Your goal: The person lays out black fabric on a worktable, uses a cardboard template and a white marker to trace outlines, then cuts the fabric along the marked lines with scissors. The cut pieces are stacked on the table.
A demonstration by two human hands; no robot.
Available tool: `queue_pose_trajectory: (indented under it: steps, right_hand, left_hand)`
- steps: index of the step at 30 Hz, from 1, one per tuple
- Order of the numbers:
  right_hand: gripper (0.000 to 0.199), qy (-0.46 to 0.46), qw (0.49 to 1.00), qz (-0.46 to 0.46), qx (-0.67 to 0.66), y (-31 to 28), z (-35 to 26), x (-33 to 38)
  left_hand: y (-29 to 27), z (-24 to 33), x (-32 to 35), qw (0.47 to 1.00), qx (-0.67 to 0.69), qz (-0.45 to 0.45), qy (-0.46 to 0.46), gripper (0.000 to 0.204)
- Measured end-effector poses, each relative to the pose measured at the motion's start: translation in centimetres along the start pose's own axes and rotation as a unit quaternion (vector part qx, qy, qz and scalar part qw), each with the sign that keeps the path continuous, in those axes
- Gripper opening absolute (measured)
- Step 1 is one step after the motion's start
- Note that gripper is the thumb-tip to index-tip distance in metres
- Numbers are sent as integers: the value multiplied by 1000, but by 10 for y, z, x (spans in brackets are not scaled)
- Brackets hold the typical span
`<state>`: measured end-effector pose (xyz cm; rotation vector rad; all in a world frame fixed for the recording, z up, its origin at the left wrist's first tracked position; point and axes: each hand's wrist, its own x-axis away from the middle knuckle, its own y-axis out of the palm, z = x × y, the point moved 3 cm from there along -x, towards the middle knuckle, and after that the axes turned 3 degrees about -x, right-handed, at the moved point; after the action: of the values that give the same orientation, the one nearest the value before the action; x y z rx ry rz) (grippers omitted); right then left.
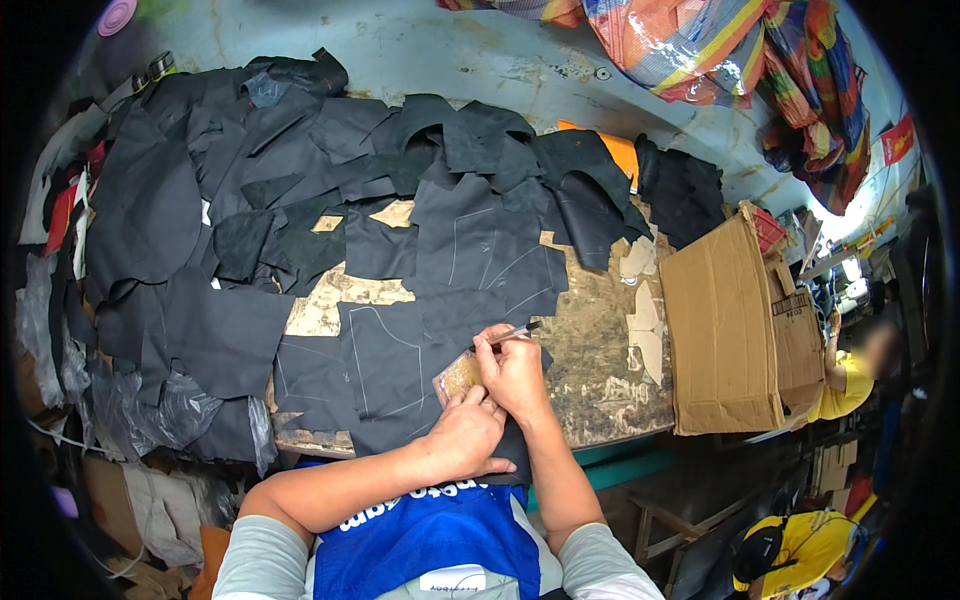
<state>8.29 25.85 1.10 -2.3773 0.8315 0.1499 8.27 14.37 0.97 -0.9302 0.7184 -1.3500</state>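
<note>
My right hand (512, 372) is closed around a slim pen (517, 333), its tip close to the upper edge of a small yellowish, see-through template (457, 380). My left hand (466, 436) holds this template down with fingers bent and close together, the thumb pointing right. Beneath both hands lies black leather (385, 375), drawn with pale outlines. A further marked black piece (485, 235) lies just beyond, with straight and slanting lines on it. The exact contact of the pen tip is hard to make out.
Black leather pieces (145, 200) overlap across the worn wooden table (600, 400). Pale cut-out shapes (645, 330) lie to the right, beside a cardboard box (715, 340). Striped woven plastic (680, 50) hangs above. People in yellow shirts (800, 550) are at the right.
</note>
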Motion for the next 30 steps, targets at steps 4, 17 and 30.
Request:
queue_pose_trajectory:
  steps: [4,17,30]
  right_hand:
    - [12,-22,999,28,13,-1,2,1]
    - [16,126,991,35,-2,-62,42,4]
    - [11,162,979,121,-41,-65,53,58]
  left_hand:
    - [-3,-6,-2,1000,16,9,12,80]
    - [-19,-9,-8,1000,5,11,24,89]
    - [-27,-24,-18,992,122,-40,9,72]
